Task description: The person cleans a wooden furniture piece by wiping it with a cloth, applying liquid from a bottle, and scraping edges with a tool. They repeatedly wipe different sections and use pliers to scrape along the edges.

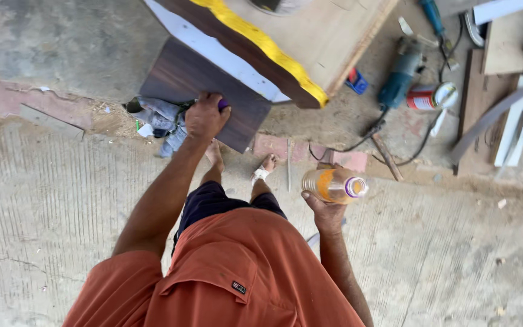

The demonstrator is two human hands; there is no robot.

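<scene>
My right hand [325, 212] holds a clear plastic bottle [333, 184] of orange-yellow liquid, tilted on its side, its open purple-rimmed mouth pointing right. My left hand [204, 118] reaches forward, closed around a small purple cap [223, 104]. It rests against a dark brown wood-grain panel [183, 75] that leans under a large board with a yellow edge [261, 42]. My feet [264, 169] stand on the concrete below the panel. I wear an orange shirt.
A crumpled grey cloth [155, 118] lies left of my left hand. A blue angle grinder [401, 75] with its cable, a red can [431, 97] and a small blue box [356, 82] lie at the right. Wooden boards and strips [503, 115] are stacked far right.
</scene>
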